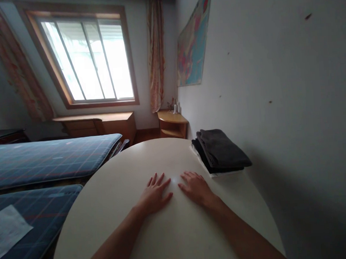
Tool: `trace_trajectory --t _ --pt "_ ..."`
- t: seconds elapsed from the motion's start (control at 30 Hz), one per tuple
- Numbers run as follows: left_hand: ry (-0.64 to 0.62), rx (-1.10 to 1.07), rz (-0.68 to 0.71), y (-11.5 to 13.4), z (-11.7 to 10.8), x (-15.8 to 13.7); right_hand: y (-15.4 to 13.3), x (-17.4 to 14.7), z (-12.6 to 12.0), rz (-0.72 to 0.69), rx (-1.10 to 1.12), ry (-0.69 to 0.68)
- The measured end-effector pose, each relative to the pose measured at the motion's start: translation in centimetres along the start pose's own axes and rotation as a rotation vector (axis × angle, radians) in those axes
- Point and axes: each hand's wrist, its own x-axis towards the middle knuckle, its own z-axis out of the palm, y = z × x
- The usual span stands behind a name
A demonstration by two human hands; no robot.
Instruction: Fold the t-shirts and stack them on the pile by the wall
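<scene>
Both palms face down on a round white table point(170, 239). My left hand point(155, 194) lies flat with its fingers spread, holding nothing. Beside it, a small gap apart, my right hand point(196, 187) rests on the tabletop, its fingers stretched out and nothing in them. To the right of that hand, near the wall, sits a stack of folded dark cloth point(222, 148). The top piece is dark grey and a black one shows beneath it. White material peeks out at the bottom of the stack; I cannot tell what it is.
Left of the table is a plaid blue mattress point(51, 158), with another nearer one point(57, 207) bearing a white sheet of paper point(9, 229). A white wall point(293, 137) borders the right side. At the back stand a wooden desk point(116, 117) and a small corner shelf point(172, 118).
</scene>
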Motion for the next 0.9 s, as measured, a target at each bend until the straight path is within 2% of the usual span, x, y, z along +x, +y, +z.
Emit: trace_trajectory --t 0.13,0.27,0.3,0.37,0.47,0.6,0.7,0.8,0.9 --pt "-0.014 0.003 -0.003 0.1 -0.2 0.0 0.9 2.5 -5.0 0.027 -0.038 0.289" --pt "-0.027 0.006 0.003 0.0 -0.2 0.1 4.1 5.2 -10.5 0.232 -0.091 0.548" --pt "-0.027 0.007 0.001 0.0 -0.2 0.1 5.2 5.8 -11.3 0.3 -0.099 0.561" --pt "-0.033 0.008 -0.003 0.0 -0.2 0.0 7.2 6.6 -12.1 0.414 -0.076 0.494" --pt "-0.041 0.013 -0.015 0.0 -0.2 0.0 9.7 7.2 -11.8 0.503 0.126 0.413" --pt "-0.016 0.016 -0.015 -0.2 0.0 0.1 11.2 6.8 -11.6 0.501 0.355 0.463" --pt "0.02 -0.009 -0.016 -0.3 0.4 0.3 11.5 6.3 -13.1 0.478 0.434 0.53" --pt "0.145 -0.062 -0.009 -0.2 0.6 0.5 11.2 5.9 -16.1 0.445 0.461 0.664" --pt "0.371 -0.155 0.013 0.2 0.2 0.8 10.1 5.6 -20.7 0.365 0.504 0.818"
